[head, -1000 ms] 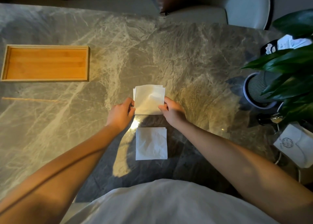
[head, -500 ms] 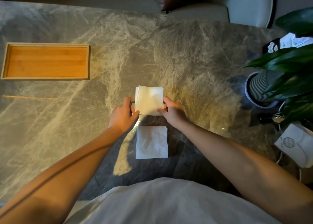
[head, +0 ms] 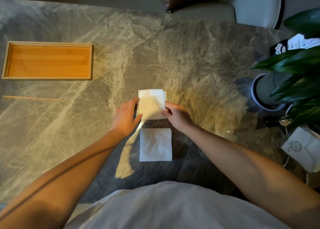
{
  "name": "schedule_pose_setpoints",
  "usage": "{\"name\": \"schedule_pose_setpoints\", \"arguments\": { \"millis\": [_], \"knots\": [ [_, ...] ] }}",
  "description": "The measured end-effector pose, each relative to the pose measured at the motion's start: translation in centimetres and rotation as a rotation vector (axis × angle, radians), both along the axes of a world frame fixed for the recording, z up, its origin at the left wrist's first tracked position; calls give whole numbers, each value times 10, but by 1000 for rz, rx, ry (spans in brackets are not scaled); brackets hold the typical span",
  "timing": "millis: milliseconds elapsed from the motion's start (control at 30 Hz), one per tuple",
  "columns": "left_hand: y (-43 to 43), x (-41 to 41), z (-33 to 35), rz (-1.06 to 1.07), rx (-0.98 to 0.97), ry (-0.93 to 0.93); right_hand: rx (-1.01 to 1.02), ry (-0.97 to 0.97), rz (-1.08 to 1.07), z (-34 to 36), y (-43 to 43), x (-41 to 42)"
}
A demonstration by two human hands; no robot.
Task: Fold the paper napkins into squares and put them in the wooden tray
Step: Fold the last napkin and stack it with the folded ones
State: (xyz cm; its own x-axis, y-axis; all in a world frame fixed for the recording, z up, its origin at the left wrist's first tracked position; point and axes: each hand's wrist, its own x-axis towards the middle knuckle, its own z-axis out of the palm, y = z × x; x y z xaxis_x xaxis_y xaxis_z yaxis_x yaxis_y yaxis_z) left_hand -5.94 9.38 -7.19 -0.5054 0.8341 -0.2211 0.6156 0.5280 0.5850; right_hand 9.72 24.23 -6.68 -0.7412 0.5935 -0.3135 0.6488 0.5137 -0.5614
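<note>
A white paper napkin [head: 151, 104], folded to a rough square, lies on the marble table in the middle of the head view. My left hand [head: 125, 116] pinches its left edge and my right hand [head: 176, 115] pinches its right edge. Its layers are slightly offset along the top and right sides. A second folded napkin [head: 155, 144] lies flat just below it, nearer to me and apart from both hands. The wooden tray [head: 47, 44] sits at the far left of the table with nothing inside it.
A potted plant [head: 270, 90] with large green leaves stands at the right edge. A white pouch [head: 302, 146] and cables lie at the lower right. A chair [head: 256, 5] stands beyond the table's far edge. Bare marble stretches between napkins and tray.
Both hands shifted up along the napkin's side edges, and the offset layers moved from the napkin's left to its right side. The lower napkin and tray stayed in place.
</note>
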Motion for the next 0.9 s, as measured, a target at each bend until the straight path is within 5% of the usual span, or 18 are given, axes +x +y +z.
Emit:
{"name": "schedule_pose_setpoints", "arguments": {
  "millis": [367,533,733,900],
  "knots": [
    [-2,3,-3,-99,-46,131,-40,5,-89,-1,-1,-3],
    [-2,4,-3,-109,-73,164,90,78,-138,4,-3,-3],
    [6,8,1,-203,-69,351,380,-16,180,4,-7,-14],
    [19,16,-10,-304,-288,374,257,-195,338,-7,-16,-29]
  ]
}}
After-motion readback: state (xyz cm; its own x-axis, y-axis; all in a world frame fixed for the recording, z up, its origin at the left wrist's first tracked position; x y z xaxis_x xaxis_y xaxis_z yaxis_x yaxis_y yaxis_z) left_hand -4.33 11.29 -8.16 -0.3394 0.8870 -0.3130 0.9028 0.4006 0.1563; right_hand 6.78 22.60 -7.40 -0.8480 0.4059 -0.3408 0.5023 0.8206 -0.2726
